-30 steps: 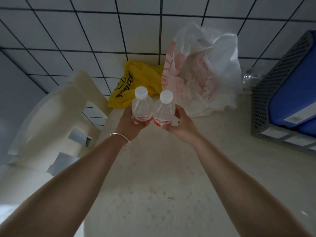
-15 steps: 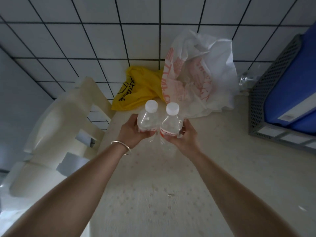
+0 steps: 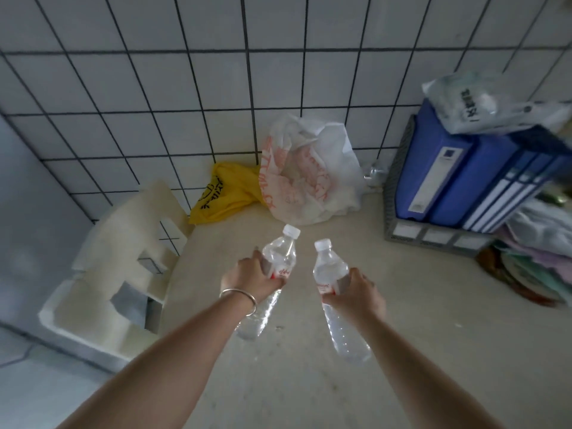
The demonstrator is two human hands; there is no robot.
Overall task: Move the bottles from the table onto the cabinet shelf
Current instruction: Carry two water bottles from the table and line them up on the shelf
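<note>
Two clear plastic water bottles with white caps and red labels are held above the beige table [image 3: 309, 382]. My left hand [image 3: 247, 281] grips the left bottle [image 3: 280, 255] around its label; a metal bangle sits on that wrist. My right hand [image 3: 356, 294] grips the right bottle [image 3: 328, 267] at its middle. Both bottles are lifted off the table and tilted, caps pointing away from me, a hand's width apart. No cabinet shelf is in view.
A white printed plastic bag [image 3: 309, 178] and a yellow bag [image 3: 226, 193] lie against the tiled wall. A grey file rack with blue binders [image 3: 458, 181] stands at the right, cloths and plates beside it. A cream plastic chair [image 3: 123, 258] stands left of the table.
Both hands have lifted the bottles off the table, drawn them back toward me and moved them apart. The view has pulled back and shifted right, revealing the binders.
</note>
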